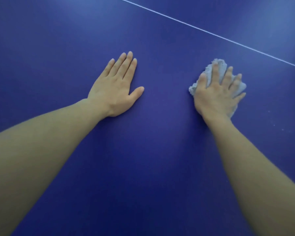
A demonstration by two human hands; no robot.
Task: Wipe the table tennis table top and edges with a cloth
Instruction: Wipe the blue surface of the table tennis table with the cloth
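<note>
I'm seeing the right hand (216, 94) pressing flat, fingers spread, on the bunched pale cloth (218, 70) — cloth lying under it, poking out past the fingertips. The left hand (116, 86) is resting open on the blue surface (160, 150) — well apart.

— What stands on the blue table top (157, 48) around you?

— Only 2 things: my left hand (117, 89), flat on the surface, and my right hand (216, 96), pressed on the bunched cloth (218, 68). They lie well apart.

— And between them?

— A bare lane of blue. Beyond my fingertips it runs unbroken to the white line (209, 32); a few pale specks (273, 125) dot the surface right of my wrist.
</note>
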